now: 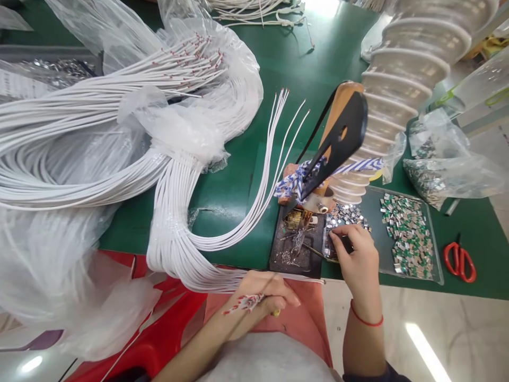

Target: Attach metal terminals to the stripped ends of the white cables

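Note:
My left hand [268,292] is closed around a bundle of white cables [170,223] near the front edge of the table. Red-tipped wire ends [244,303] poke out at the back of this hand, and a bit of something yellow shows below its thumb. My right hand [358,254] reaches over a pile of small metal connectors [348,216], thumb and forefinger pinched together at the pile's near left side. Whatever sits between those fingertips is too small to make out. Left of them lies a dark, dirty tray [278,262] with metal scraps.
A clear tray [439,265] holds small green-and-silver connectors. Red-handled scissors [460,261] lie to its right. A ribbed hose [413,63] and a black bracket [338,143] hang over the work spot. Bagged cables [79,180] cover the left, and bagged parts [429,175] the right.

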The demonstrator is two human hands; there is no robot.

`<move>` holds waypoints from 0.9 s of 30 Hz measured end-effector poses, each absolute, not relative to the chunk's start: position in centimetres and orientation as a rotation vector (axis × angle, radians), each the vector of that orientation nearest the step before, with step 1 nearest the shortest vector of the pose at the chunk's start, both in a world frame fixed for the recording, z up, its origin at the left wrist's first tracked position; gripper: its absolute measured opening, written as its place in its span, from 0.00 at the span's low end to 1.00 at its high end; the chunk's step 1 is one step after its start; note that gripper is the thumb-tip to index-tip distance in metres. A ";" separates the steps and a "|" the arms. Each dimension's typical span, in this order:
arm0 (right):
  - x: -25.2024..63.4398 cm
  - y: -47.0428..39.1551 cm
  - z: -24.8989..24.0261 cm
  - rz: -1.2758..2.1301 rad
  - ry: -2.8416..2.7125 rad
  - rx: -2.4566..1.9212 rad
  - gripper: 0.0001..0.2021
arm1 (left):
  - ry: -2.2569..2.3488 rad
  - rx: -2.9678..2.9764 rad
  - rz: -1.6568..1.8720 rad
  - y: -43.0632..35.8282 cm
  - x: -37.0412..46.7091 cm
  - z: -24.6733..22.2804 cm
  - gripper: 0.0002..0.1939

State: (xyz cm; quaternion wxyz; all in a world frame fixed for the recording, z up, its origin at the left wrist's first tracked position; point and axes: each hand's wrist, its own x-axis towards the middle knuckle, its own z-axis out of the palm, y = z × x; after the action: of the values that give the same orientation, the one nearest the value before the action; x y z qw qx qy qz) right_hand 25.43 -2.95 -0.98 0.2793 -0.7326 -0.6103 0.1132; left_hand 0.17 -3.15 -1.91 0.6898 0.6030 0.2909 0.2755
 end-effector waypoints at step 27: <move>25.5 -3.0 -1.7 0.184 -1.609 -1.961 0.05 | 0.811 1.391 0.791 -1.5 -0.3 -1.4 0.08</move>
State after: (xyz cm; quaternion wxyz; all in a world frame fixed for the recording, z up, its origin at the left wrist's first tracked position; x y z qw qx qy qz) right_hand 25.49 -2.96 -1.68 0.2947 -0.7367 -0.6046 0.0693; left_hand -0.34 -1.51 -1.37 0.6239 0.6060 0.3531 0.3446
